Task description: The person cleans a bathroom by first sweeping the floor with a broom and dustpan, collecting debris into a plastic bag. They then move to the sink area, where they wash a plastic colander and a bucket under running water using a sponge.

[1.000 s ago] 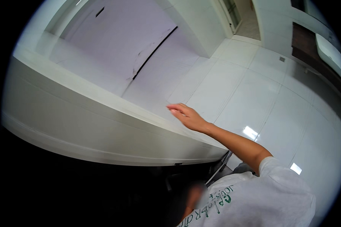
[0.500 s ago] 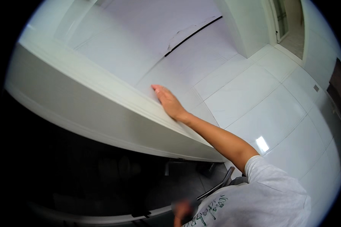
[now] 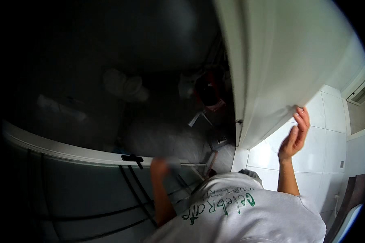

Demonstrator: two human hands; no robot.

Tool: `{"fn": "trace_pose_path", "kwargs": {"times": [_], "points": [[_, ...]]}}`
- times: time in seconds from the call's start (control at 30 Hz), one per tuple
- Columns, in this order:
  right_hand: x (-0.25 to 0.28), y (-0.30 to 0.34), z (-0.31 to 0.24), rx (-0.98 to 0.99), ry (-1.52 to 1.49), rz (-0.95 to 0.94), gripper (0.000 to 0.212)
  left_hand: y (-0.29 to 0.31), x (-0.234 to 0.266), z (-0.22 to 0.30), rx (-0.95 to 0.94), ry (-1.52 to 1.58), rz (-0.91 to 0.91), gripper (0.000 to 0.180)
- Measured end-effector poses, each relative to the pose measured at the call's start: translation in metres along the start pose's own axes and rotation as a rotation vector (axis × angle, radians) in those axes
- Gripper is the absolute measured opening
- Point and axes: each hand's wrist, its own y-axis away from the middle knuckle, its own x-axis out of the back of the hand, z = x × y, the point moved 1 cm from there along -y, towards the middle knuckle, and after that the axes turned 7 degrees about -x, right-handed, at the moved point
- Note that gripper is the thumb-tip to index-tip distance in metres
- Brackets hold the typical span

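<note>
My right hand is raised beside a thick white wall or door-frame panel. Its fingers are apart and slightly bent, with the fingertips at the panel's edge and nothing held. Lower down on the left, my left hand is smeared by motion. It seems closed around a blurred greyish thing too unclear to name. This hand is close to the pale edge of a glass door with dark bars. A black lever handle sits on that edge, just left of the hand.
Beyond the doorway is a dark room. A whitish bundle, a red-and-dark container and a pale angled metal piece are on its floor. Shiny white tiles cover the floor at right. A brown-edged piece of furniture stands at far right.
My view has swung toward the dark doorway. My right hand has gone from the white ledge's top to the panel's edge. My left hand now appears near the door handle.
</note>
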Motion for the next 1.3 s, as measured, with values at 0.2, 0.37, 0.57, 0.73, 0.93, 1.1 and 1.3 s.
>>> {"fn": "trace_pose_path", "kwargs": {"times": [0.2, 0.37, 0.57, 0.73, 0.93, 1.1, 1.3], "points": [[-0.041, 0.075, -0.002, -0.336, -0.017, -0.027, 0.027, -0.058, -0.037, -0.100, 0.137, 0.293, 0.019, 0.010], [-0.112, 0.121, -0.015, -0.448, 0.181, -0.448, 0.021, -0.137, -0.094, -0.160, 0.518, 0.563, -0.243, 0.019], [-0.173, 0.171, 0.008, -1.041, 0.320, -0.812, 0.019, -0.157, -0.158, -0.245, 0.617, 0.836, -0.108, 0.026], [-0.257, 0.120, 0.042, -0.820, 0.000, -0.678, 0.027, -0.131, -0.203, -0.331, 0.764, 1.117, 0.038, 0.026], [-0.353, -0.135, 0.034, -0.496, -0.388, -0.007, 0.050, -0.222, -0.191, -0.421, 1.091, 1.111, -0.146, 0.046], [-0.365, -0.274, 0.077, -0.241, -0.146, 0.069, 0.047, -0.293, -0.110, -0.456, 1.039, 1.458, -0.063, 0.035], [-0.369, -0.314, 0.081, -0.431, -0.243, 0.143, 0.037, -0.397, 0.000, -0.432, 0.680, 0.826, -0.383, 0.031]]}}
